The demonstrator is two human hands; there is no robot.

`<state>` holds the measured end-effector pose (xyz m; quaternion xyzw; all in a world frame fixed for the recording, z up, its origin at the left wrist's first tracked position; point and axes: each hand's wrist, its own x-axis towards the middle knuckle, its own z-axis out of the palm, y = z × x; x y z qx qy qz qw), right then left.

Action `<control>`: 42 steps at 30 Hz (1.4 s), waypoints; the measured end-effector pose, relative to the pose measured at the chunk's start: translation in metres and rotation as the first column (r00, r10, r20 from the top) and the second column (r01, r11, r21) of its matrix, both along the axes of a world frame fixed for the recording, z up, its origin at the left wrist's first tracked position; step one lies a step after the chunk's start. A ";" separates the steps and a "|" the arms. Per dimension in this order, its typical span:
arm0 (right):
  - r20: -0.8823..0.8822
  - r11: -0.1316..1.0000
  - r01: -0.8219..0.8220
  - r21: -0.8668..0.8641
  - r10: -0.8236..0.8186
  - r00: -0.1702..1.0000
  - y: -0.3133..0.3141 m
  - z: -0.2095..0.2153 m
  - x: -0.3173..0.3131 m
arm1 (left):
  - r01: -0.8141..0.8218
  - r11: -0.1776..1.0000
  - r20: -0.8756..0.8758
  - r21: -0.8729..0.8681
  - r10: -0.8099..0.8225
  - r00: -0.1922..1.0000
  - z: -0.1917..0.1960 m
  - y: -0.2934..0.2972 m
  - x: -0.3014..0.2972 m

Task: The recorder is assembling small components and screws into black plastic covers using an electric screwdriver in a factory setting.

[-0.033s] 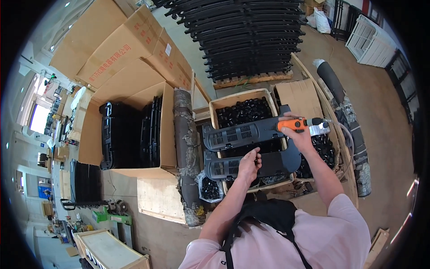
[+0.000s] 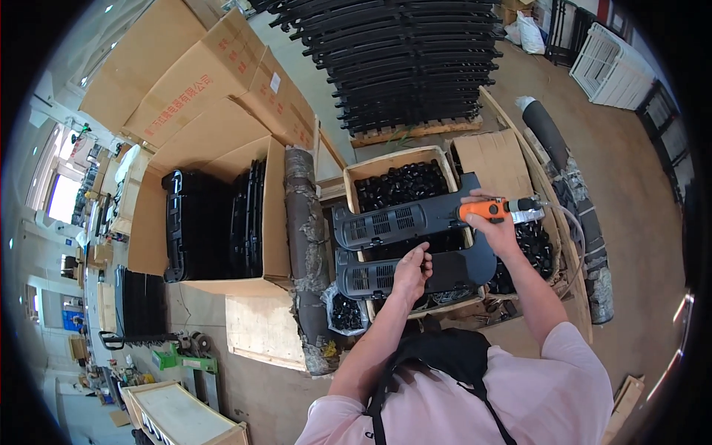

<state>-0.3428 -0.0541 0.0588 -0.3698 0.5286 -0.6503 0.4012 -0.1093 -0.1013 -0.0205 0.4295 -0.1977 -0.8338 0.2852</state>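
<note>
A black U-shaped plastic panel [image 2: 445, 271] with slotted vents lies across the wooden-sided bins in front of me. My right hand [image 2: 495, 228] is wrapped around an orange power screwdriver [image 2: 483, 211], held level over the panel's far right part. The driver's tip points left, at the panel's far arm; a thin hose [image 2: 579, 231] runs off its right end. Over the near arm, my left hand [image 2: 410, 276] has its fingers pinched together. Whatever is between those fingers is too small to make out.
Bins of small black parts [image 2: 404, 187] sit under and around the panel. To the left, a padded roll [image 2: 302, 215] borders an open cardboard box [image 2: 276, 222] holding black panels. A tall stack of black frames [image 2: 404, 67] stands beyond; another padded roll [image 2: 578, 194] is at right.
</note>
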 end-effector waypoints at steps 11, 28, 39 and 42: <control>0.172 0.987 0.140 0.078 -0.151 0.973 0.067 0.006 0.001 | 0.075 0.991 -0.156 0.111 -0.057 0.986 -0.003 -0.009 -0.047; 0.151 0.984 0.170 0.055 -0.177 0.973 0.064 -0.005 0.006 | -0.020 0.951 -0.209 0.308 0.089 0.974 -0.006 -0.001 -0.085; -0.134 0.979 0.177 0.099 -0.164 0.977 0.048 0.005 -0.014 | 0.169 0.955 -0.055 0.245 -0.160 0.986 -0.010 -0.006 -0.087; -0.188 0.973 0.190 0.132 -0.164 0.968 0.038 0.003 -0.023 | 0.158 0.962 0.060 0.223 -0.175 0.983 -0.019 -0.016 -0.082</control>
